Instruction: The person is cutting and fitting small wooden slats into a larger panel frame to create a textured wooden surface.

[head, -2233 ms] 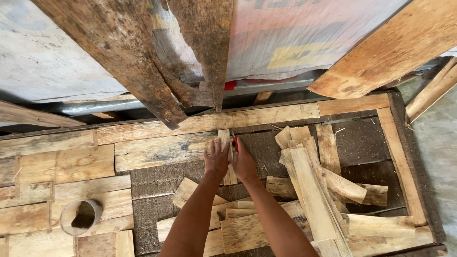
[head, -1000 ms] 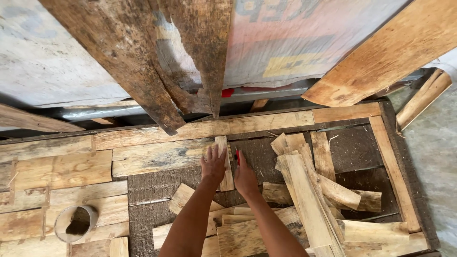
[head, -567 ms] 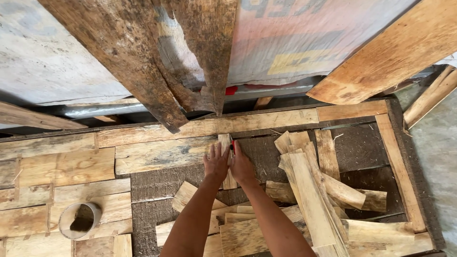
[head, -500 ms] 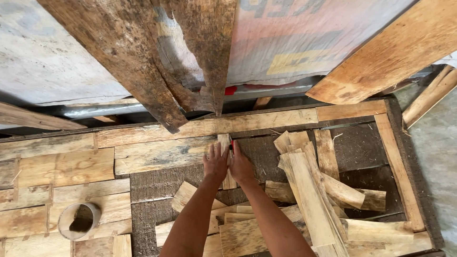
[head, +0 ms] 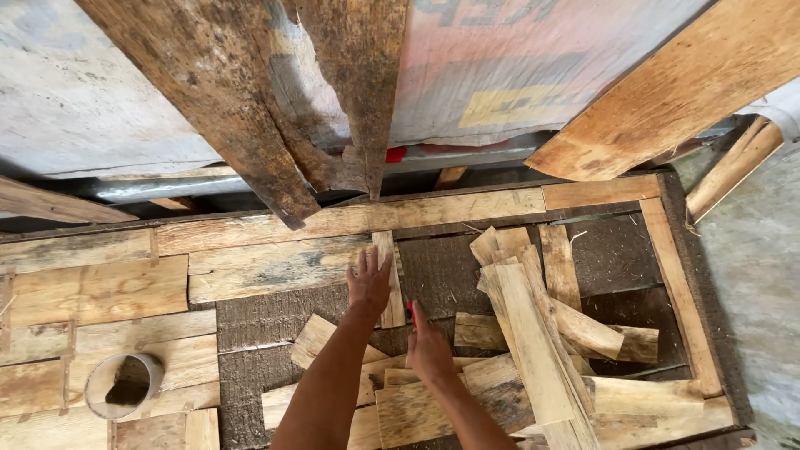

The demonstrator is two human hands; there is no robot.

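Nearest to the camera, the two bare forearms are reaching forward over a loose heap of short offcuts (head: 433, 400) that are lying criss-cross at the bottom of the frame. The right hand (head: 429, 350) is resting on this heap with its fingers stretched forward; something small and red (head: 411, 312) is showing at its fingertips, but I cannot tell if the hand is closing on it or only lying beside it. A little further, the left hand (head: 369, 283) is lying open and flat, with fingers spread, on a narrow wood strip (head: 388, 279); it is gripping nothing, and it seems to be pressing the strip down onto the dark board so that it sits against the wide plank (head: 275, 268) at its left. To the right, longer slats (head: 533, 342) are leaning over each other in a pile. At the left, a short cardboard tube (head: 122, 385) is standing on already laid pale planks. Beyond the hands, a long plank (head: 350, 218) is forming the far edge of the frame, and behind it dark weathered boards (head: 250, 108) are leaning against a sheet-covered wall.
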